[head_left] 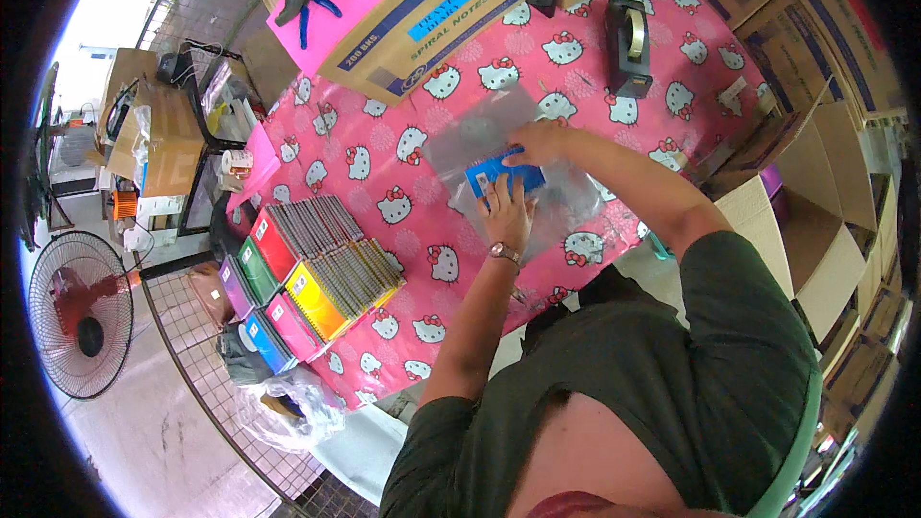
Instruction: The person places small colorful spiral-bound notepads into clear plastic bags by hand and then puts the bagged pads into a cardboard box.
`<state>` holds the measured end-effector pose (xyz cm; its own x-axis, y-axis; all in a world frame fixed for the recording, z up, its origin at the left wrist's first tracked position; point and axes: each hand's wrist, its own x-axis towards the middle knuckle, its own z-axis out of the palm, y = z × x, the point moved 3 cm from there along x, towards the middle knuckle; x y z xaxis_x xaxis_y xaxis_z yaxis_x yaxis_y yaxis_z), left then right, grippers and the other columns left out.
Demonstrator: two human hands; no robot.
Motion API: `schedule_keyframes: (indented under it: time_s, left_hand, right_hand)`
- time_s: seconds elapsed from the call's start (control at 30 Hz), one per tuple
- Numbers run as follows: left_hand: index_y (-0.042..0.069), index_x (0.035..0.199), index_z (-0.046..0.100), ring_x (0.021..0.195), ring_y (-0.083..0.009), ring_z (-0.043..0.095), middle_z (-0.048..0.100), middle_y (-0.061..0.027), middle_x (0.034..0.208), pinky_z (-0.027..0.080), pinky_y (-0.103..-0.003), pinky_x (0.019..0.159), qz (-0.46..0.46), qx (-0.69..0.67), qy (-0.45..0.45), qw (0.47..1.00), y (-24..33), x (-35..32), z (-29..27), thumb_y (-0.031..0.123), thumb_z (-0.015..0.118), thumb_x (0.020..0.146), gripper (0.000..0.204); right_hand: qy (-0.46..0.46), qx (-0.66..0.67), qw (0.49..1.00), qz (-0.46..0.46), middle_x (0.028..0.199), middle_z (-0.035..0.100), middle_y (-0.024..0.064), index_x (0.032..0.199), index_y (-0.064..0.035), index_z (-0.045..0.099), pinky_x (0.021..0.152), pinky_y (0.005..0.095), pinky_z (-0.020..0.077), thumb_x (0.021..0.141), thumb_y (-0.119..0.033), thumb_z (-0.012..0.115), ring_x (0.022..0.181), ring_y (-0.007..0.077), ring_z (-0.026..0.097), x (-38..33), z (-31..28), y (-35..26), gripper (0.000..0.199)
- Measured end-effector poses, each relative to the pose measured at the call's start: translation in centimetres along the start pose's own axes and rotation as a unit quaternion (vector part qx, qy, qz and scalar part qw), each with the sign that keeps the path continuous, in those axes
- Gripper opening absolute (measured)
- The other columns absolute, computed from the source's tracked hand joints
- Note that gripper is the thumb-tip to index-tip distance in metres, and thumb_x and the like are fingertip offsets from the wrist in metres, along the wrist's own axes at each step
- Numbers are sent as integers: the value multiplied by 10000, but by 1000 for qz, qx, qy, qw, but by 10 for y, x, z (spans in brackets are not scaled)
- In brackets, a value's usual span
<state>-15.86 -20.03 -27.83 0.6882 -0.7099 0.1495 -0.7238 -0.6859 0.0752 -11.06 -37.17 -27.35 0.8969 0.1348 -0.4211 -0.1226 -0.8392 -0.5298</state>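
A small blue notebook point(491, 173) lies on clear plastic bags point(470, 129) in the middle of the table; whether it is inside a bag, I cannot tell. My left hand point(508, 219), with a watch on its wrist, rests on its near edge with the fingers spread. My right hand point(540, 144) reaches in from the right, its fingers bent and closed on plastic at the notebook's far right corner. To the left stand rows of spiral notebooks point(326, 273) with red, green, yellow, pink, purple and blue covers, packed tightly together.
A pink patterned cloth point(443, 264) covers the table. A large carton point(422, 38) stands at the far side with pliers point(305, 11) on top. A tape dispenser point(628, 48) sits far right. An open cardboard box point(815, 206) is at my right, a fan point(82, 317) at far left.
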Motion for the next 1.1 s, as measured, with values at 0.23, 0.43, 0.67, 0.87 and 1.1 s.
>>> schedule_keyframes:
  time_s: [0.23,0.43,0.67,0.87,1.1]
  left_hand:
    - [70,1292,517,1206,-284,502,558,-140,1273,395,-343,1007,-136,-498,-83,852,-84,-41,-44,-37,506,768,535]
    - [23,1285,518,1128,-158,521,566,-55,1243,405,-314,956,-202,-757,-167,599,-94,-30,-22,-38,475,802,490]
    - [16,1158,612,939,-138,570,625,-31,1081,442,-279,842,-186,-720,-207,635,-100,-1,-14,37,605,791,367]
    - [61,973,698,791,-195,606,644,-61,933,466,-274,803,-53,-381,-56,921,-78,12,-47,23,680,743,234]
    - [47,963,699,963,-228,578,609,-84,1037,486,-320,810,92,-396,-62,912,-72,-19,-86,31,699,726,238]
  right_hand:
    - [-132,360,921,68,918,640,188,1188,-28,575,799,422,508,841,-690,435,925,287,632,-64,-25,-44,760]
    - [-73,583,809,32,855,611,112,1283,-102,529,710,339,530,873,-499,563,770,219,624,-98,38,-27,572]
    - [19,296,946,-134,759,578,60,1104,-129,655,650,341,492,821,-234,680,719,169,592,-57,17,-35,303]
    - [239,170,940,-172,810,582,105,913,-120,694,656,407,494,736,-198,696,712,263,602,-59,29,-54,193]
    - [275,36,907,-317,907,586,67,948,-91,652,764,424,490,712,-199,700,924,287,567,-118,18,-73,263]
